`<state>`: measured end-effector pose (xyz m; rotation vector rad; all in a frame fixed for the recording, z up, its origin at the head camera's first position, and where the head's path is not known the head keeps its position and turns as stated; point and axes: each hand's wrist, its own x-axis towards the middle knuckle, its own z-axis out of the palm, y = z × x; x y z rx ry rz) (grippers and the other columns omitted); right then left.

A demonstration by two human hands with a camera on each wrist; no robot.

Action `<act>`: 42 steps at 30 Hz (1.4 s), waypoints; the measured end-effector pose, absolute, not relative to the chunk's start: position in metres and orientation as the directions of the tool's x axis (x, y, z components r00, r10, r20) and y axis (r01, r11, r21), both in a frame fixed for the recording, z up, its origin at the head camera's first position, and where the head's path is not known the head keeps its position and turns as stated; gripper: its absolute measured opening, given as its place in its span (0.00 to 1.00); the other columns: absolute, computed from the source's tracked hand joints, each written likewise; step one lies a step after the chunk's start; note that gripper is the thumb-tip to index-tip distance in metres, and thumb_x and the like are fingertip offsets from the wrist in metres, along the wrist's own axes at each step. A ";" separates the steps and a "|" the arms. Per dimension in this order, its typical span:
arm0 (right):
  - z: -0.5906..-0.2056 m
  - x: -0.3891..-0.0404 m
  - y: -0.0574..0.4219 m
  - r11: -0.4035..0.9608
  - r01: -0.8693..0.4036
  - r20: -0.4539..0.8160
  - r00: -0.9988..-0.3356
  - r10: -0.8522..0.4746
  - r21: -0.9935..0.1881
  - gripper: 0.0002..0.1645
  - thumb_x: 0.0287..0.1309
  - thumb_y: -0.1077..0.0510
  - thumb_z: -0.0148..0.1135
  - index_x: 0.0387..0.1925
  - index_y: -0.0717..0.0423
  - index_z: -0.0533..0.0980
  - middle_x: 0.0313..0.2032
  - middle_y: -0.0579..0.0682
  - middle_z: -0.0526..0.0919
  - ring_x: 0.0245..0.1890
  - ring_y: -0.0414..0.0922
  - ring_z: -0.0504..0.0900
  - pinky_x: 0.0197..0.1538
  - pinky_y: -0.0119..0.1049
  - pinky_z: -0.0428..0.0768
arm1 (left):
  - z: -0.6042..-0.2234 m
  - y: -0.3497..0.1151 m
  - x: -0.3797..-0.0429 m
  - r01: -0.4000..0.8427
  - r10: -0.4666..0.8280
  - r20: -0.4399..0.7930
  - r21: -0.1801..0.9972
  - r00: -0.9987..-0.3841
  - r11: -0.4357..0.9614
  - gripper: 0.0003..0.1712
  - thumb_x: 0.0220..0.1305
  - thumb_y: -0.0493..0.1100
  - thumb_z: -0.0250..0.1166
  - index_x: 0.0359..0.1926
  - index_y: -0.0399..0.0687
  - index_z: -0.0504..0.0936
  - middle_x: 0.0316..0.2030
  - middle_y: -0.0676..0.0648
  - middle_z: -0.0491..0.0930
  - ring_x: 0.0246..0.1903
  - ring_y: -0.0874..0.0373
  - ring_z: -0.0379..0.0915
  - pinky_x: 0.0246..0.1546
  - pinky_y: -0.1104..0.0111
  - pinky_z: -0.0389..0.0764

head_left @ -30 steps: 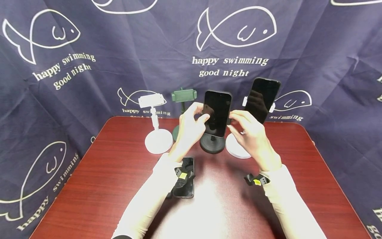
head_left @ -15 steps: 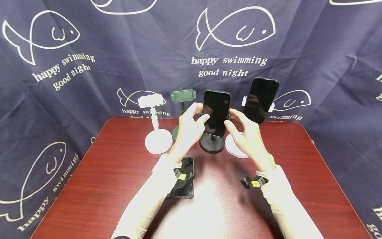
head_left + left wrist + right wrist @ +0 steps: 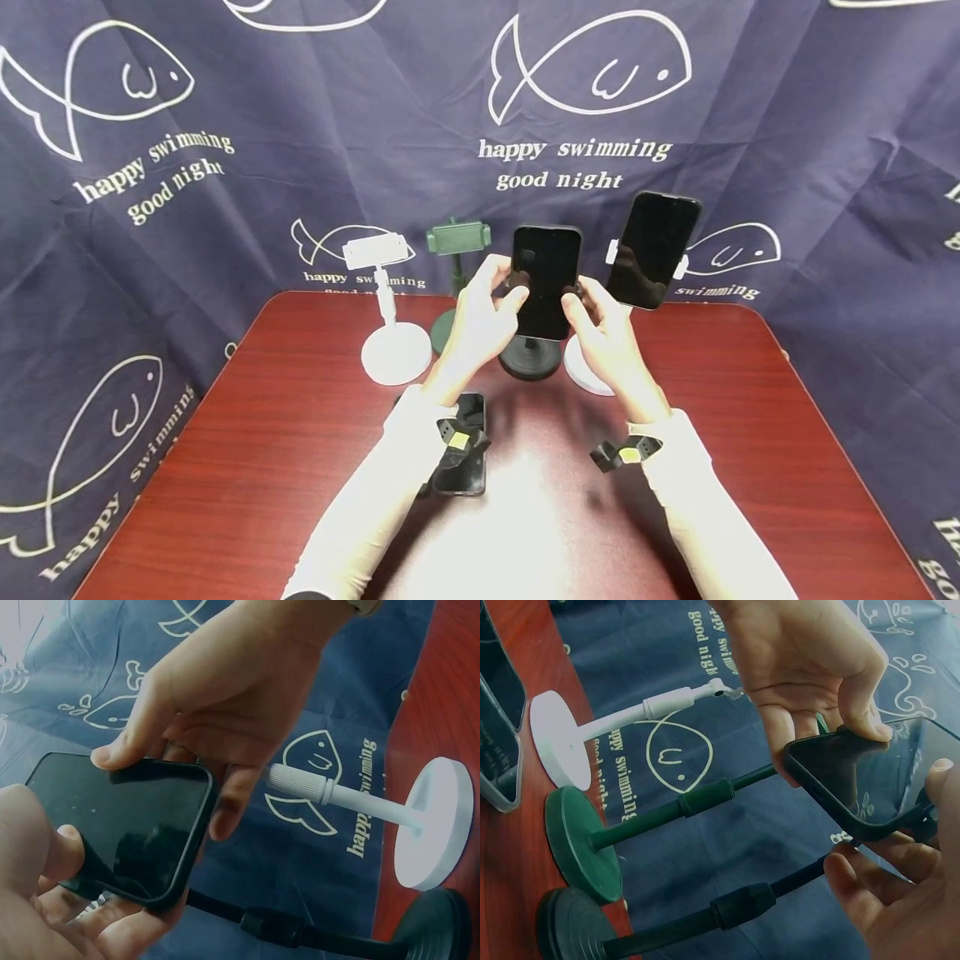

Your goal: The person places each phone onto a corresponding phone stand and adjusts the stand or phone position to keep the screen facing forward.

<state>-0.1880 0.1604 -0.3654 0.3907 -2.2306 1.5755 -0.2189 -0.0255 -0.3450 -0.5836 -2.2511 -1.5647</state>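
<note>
A black smartphone (image 3: 546,279) stands upright at the head of a black phone stand (image 3: 530,358), screen toward me. My left hand (image 3: 483,321) grips its left edge, thumb on the screen and fingers behind. My right hand (image 3: 611,342) holds the right edge the same way, as the left wrist view also shows, with that thumb (image 3: 120,754) on the glass. In the right wrist view, the black pole (image 3: 742,904) runs up behind the smartphone (image 3: 877,776). The stand's clamp is mostly hidden by the phone and fingers.
Left of the hands stand a white phone stand (image 3: 396,354) and a green one (image 3: 459,239). On the right, another white stand (image 3: 587,371) bears a tilted phone (image 3: 655,250). A dark phone (image 3: 461,479) lies on the red table (image 3: 247,467), partly under my left forearm.
My right hand has moved left, from beside the phone's right edge to a grip on it, its thumb now over the screen. The left hand keeps its grip.
</note>
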 end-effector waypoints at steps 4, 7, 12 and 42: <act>-0.364 -0.189 0.161 0.332 -0.430 0.451 -0.892 -0.017 -0.839 0.17 0.75 0.59 0.56 0.60 0.61 0.76 0.43 0.62 0.84 0.38 0.34 0.78 0.46 0.23 0.74 | -0.343 -0.027 -0.221 0.503 0.150 0.481 0.805 -0.864 0.314 0.15 0.67 0.33 0.66 0.53 0.41 0.76 0.53 0.42 0.84 0.65 0.51 0.77 0.53 0.58 0.85; -0.363 -0.190 0.162 0.351 -0.420 0.443 -0.896 -0.017 -0.837 0.17 0.75 0.58 0.57 0.60 0.61 0.76 0.45 0.63 0.85 0.39 0.33 0.78 0.47 0.23 0.74 | -0.342 -0.027 -0.222 0.487 0.142 0.467 0.815 -0.873 0.314 0.15 0.67 0.33 0.66 0.53 0.41 0.76 0.54 0.42 0.84 0.65 0.52 0.77 0.54 0.58 0.85; -0.363 -0.190 0.162 0.363 -0.402 0.428 -0.904 -0.008 -0.841 0.18 0.75 0.57 0.56 0.60 0.61 0.76 0.45 0.63 0.85 0.40 0.32 0.77 0.48 0.23 0.73 | -0.340 -0.027 -0.221 0.487 0.151 0.463 0.826 -0.873 0.284 0.16 0.67 0.32 0.66 0.54 0.42 0.77 0.53 0.43 0.84 0.64 0.53 0.78 0.55 0.59 0.84; -0.365 -0.190 0.164 0.383 -0.361 0.393 -0.919 0.007 -0.850 0.24 0.74 0.55 0.59 0.64 0.62 0.75 0.49 0.66 0.86 0.41 0.33 0.78 0.49 0.22 0.74 | -0.339 -0.030 -0.220 0.483 0.179 0.448 0.801 -0.876 0.354 0.18 0.69 0.35 0.65 0.59 0.43 0.83 0.55 0.44 0.86 0.57 0.54 0.81 0.62 0.58 0.79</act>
